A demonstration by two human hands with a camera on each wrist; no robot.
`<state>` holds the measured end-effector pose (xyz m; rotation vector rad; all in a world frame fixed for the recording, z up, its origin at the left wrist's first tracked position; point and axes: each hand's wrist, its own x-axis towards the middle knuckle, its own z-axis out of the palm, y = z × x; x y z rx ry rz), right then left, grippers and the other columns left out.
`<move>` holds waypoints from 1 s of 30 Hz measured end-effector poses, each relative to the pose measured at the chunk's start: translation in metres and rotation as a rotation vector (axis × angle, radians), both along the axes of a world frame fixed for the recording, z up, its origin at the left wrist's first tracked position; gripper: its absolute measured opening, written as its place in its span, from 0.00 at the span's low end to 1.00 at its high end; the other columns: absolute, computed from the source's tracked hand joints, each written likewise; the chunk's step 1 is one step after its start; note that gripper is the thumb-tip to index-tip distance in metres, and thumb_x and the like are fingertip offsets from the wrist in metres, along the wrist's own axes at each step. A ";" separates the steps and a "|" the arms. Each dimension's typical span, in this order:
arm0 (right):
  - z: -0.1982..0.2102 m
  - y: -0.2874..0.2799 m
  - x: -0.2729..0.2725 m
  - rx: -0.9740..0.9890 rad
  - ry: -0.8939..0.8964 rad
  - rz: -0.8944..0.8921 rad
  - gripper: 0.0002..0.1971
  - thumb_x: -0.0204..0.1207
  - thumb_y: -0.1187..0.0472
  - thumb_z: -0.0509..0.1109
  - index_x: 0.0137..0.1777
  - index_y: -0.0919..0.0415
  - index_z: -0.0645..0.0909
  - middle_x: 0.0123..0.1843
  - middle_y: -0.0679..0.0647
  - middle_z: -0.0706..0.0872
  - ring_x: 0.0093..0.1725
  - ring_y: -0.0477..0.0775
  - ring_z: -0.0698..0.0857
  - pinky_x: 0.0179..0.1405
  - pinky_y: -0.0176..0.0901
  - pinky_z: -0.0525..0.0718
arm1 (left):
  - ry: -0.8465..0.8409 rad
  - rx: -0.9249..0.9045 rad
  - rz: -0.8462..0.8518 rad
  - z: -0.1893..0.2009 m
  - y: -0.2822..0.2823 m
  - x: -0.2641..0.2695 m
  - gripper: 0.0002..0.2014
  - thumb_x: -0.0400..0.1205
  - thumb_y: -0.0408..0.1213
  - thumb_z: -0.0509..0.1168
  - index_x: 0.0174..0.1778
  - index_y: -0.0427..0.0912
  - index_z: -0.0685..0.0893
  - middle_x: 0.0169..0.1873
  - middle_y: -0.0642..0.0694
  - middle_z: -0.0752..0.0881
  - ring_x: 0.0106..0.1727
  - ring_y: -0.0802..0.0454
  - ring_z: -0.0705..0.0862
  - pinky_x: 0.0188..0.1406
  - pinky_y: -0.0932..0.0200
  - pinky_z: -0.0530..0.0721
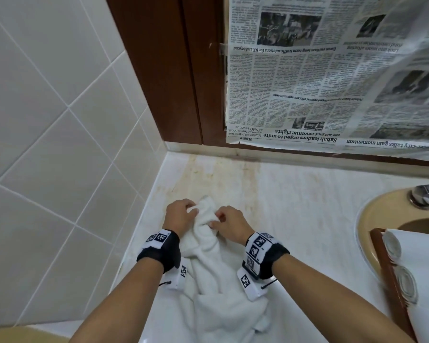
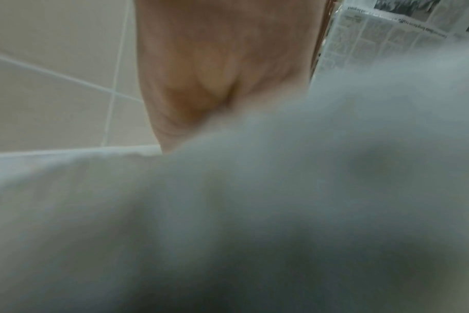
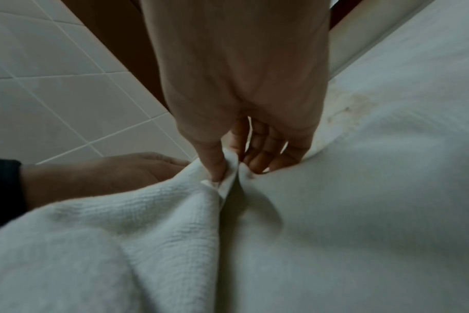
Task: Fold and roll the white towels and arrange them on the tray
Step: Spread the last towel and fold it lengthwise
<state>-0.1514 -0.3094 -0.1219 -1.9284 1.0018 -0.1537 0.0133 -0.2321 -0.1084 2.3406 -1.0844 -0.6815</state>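
Note:
A crumpled white towel (image 1: 208,263) lies on the pale counter (image 1: 295,201) between my forearms, bunched and unfolded. My left hand (image 1: 183,210) grips its far end with curled fingers. My right hand (image 1: 221,219) pinches a fold of the towel (image 3: 228,180) between thumb and fingertips, just right of the left hand. In the left wrist view the towel (image 2: 281,211) fills the lower frame as a blur and hides the fingers. A brown wooden tray (image 1: 391,283) at the right edge holds two rolled white towels (image 1: 411,268).
The tray rests over a tan sink (image 1: 374,214) with a chrome tap (image 1: 426,195). A tiled wall (image 1: 47,120) closes the left side. A brown wooden frame (image 1: 171,70) and taped newspaper (image 1: 332,75) stand behind the counter.

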 end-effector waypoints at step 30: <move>0.069 0.160 -0.115 0.003 -0.162 0.064 0.10 0.78 0.68 0.72 0.39 0.52 0.87 0.36 0.43 0.87 0.37 0.36 0.83 0.41 0.35 0.81 | 0.263 -0.663 -0.300 0.156 0.169 -0.084 0.09 0.81 0.40 0.74 0.54 0.53 0.85 0.54 0.59 0.87 0.58 0.56 0.85 0.50 0.61 0.85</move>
